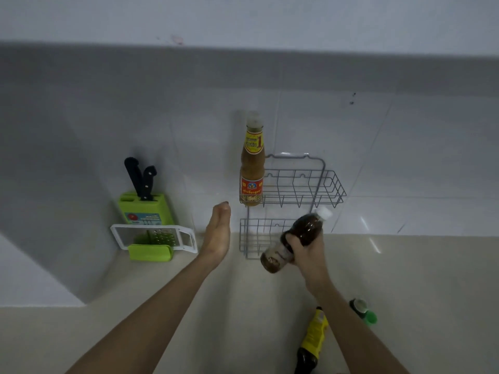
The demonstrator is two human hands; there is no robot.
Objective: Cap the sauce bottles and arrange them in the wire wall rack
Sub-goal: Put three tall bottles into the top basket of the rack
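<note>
Your right hand [303, 249] grips a dark brown sauce bottle with a white cap [296, 237], tilted in the air in front of the grey wire wall rack [294, 193].

Your fingers wrap the bottle's middle, its cap pointing up and to the right, just below the rack's upper basket and over the lower one. A tall amber sauce bottle with a red and yellow label [251, 166] stands upright at the left end of the upper basket. Your left hand [217, 233] hovers flat, fingers pressed together, holding nothing, just left of the rack. On the beige counter [189, 319] near you lie a yellow-labelled dark bottle [310, 344] and a green-capped bottle [363, 310]. Further left stand a green knife block [145, 206] and a white grater [154, 236].
</note>
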